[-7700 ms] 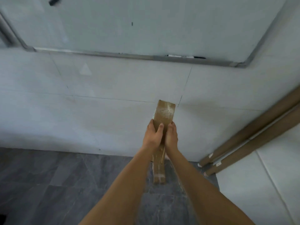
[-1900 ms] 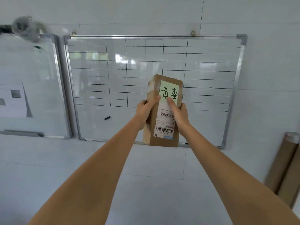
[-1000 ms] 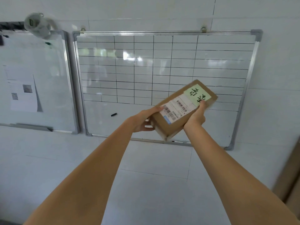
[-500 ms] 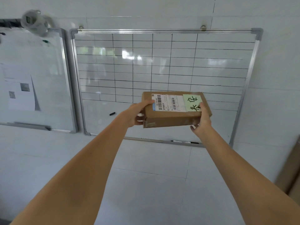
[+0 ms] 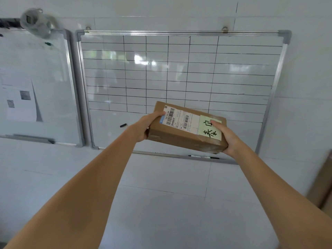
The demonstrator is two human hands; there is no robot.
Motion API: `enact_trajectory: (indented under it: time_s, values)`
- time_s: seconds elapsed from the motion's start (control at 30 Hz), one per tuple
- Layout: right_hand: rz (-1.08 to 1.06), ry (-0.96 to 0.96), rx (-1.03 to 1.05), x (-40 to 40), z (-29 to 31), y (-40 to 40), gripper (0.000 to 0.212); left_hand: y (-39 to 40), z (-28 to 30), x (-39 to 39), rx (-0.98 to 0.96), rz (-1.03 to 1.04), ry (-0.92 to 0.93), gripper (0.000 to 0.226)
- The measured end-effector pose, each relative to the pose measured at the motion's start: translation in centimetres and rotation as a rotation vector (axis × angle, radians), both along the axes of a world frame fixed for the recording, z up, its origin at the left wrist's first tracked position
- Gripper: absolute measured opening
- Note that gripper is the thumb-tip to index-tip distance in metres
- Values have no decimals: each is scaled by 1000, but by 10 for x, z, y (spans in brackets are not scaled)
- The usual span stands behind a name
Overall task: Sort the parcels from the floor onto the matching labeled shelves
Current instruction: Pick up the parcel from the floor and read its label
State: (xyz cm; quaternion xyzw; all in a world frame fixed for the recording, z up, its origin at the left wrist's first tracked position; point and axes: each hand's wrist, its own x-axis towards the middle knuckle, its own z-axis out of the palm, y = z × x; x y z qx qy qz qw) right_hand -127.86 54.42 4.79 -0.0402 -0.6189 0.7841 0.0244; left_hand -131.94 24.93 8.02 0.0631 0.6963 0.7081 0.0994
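I hold a brown cardboard parcel (image 5: 181, 137) at chest height in front of a white wall. It lies roughly flat, tilted down to the right. Its top carries a white barcode shipping label and a pale green note with black handwritten characters. My left hand (image 5: 145, 125) grips the parcel's left end, thumb on the label's corner. My right hand (image 5: 225, 136) holds the right end, thumb resting on the green note. No shelves or floor parcels are in view.
A gridded whiteboard (image 5: 179, 72) hangs on the wall behind the parcel, a marker (image 5: 203, 156) on its tray. A second whiteboard (image 5: 36, 83) with a paper sheet hangs to the left. Brown cardboard tubes (image 5: 323, 180) lean at the right edge.
The parcel has been turned from upright to lying lengthwise, label up. Since half a second ago it has tipped a little further, right end lower. Both hands keep their grip.
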Motion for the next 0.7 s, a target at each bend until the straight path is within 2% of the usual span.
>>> enact_trajectory:
  time_s: [0.17,0.27,0.37,0.47,0.53,0.7]
  values:
    - [-79,45,-118,2,-1,-14,33,5,-1,4,18,94,21,61]
    - [-127,65,-241,4,1,-35,33,23,0,2,212,202,59,77]
    - [-47,85,-432,4,-1,-72,35,54,4,8,375,197,89,95]
    - [39,22,-610,3,-9,-112,32,74,2,10,294,178,172,95]
    - [-1,-34,-715,2,-14,-128,39,71,1,7,239,204,279,92]
    - [-32,-47,-477,-4,-22,-132,43,40,2,1,169,238,360,90]
